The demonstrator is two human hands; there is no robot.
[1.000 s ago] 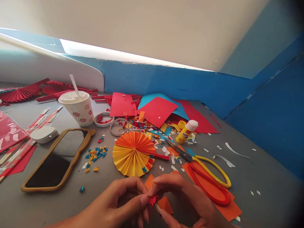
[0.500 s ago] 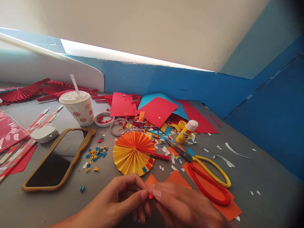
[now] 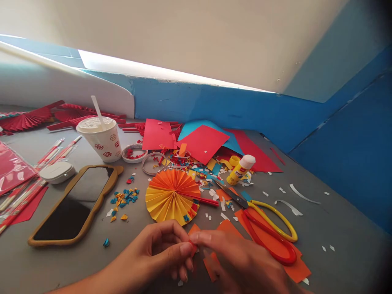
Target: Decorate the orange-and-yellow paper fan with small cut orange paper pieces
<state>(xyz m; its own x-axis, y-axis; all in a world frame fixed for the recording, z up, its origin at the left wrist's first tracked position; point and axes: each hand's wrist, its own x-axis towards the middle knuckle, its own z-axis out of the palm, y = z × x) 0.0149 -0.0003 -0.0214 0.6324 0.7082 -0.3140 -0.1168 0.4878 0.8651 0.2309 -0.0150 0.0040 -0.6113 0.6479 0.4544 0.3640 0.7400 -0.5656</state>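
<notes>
Head view, near edge of the table (image 3: 337, 228): I see the left hand (image 3: 159, 249) closed, pinching a red scrap (image 3: 192, 245); the right hand (image 3: 241, 261) pinches its other side, fingertips meeting, fan (image 3: 171, 198) just beyond, scissors (image 3: 269, 228) rightward

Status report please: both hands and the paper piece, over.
Left hand and right hand both pinch small red paper piece. Orange-yellow pleated paper fan just beyond; red-yellow-handled scissors at right.

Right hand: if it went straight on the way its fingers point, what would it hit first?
Almost surely the left hand: the right hand points leftward, its fingertips pinching a small red paper scrap together with the left fingertips. Nothing else lies between them.
</notes>
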